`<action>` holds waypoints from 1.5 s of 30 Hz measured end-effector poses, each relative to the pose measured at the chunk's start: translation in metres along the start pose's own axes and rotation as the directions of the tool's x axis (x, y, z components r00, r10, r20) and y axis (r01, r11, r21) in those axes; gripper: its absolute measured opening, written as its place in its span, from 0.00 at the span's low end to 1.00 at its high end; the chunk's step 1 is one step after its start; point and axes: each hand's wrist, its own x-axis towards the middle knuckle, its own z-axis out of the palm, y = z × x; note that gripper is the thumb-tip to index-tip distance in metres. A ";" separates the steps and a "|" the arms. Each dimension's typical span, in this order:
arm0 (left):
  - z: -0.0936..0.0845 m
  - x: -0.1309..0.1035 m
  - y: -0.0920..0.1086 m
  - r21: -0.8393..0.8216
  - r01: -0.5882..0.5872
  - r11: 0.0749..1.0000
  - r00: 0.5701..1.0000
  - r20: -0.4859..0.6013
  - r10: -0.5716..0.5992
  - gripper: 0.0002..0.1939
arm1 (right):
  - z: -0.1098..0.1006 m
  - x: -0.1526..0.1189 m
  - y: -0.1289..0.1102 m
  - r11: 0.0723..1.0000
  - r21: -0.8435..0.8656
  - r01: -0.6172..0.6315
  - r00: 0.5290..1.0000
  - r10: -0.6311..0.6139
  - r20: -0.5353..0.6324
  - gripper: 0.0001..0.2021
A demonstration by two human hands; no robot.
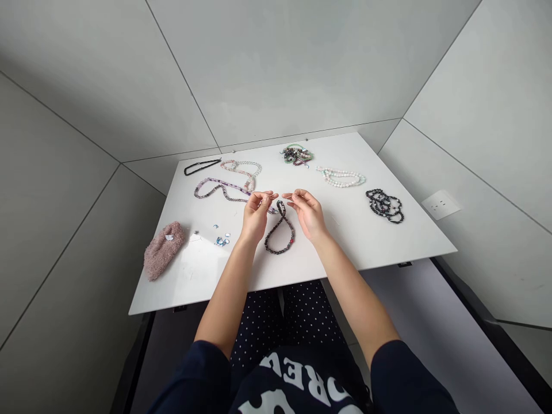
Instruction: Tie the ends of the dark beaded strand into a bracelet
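Near the middle of the white table, my left hand (256,214) has its thumb and fingers pinched together on something thin that I cannot make out. My right hand (309,214) faces it across a small gap, also pinching something thin and reddish, too small to name. Between and just below the hands, a dark beaded strand (279,251) with one red bead lies in a twisted loop. A purple and grey beaded strand (224,185) runs across the table to beneath my left hand.
White table (379,247) against grey wall panels. Around the hands are a black strand (202,167), pink and clear strands (249,183), a mixed bundle (297,155), a pale strand (342,178), dark coiled beads (384,206), small blue pieces (221,241) and a fluffy pink item (163,252).
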 end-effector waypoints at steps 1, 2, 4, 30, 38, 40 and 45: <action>0.000 0.000 0.000 -0.065 0.015 0.998 1.000 0.004 -0.015 0.18 | 0.000 0.000 -0.001 0.998 0.061 -0.025 1.000 0.025 -0.003 0.08; 0.000 0.001 0.001 -0.118 0.030 0.993 1.000 0.007 -0.029 0.19 | 0.000 0.001 -0.001 0.992 0.114 -0.045 0.999 0.046 -0.005 0.09; 0.001 0.001 0.002 -0.171 0.041 0.984 0.999 0.004 -0.041 0.20 | 0.000 0.001 -0.002 0.978 0.194 -0.072 0.997 0.075 -0.010 0.10; 0.007 -0.003 -0.006 0.029 -0.090 0.995 0.992 0.092 0.087 0.19 | -0.002 0.004 0.005 0.998 0.058 0.025 0.999 -0.023 -0.021 0.13; -0.003 0.004 -0.008 0.007 -0.105 0.994 0.994 0.026 0.104 0.17 | -0.015 0.011 0.006 0.993 0.106 0.045 0.979 -0.022 -0.204 0.14; -0.003 0.004 -0.009 0.015 -0.104 0.994 0.994 0.028 0.104 0.17 | -0.015 0.012 0.007 0.994 0.100 0.047 0.978 -0.026 -0.206 0.14; 0.002 -0.002 -0.009 0.055 -0.065 0.996 0.997 0.049 0.062 0.20 | -0.010 0.008 0.011 0.999 0.002 0.047 0.998 -0.047 -0.049 0.14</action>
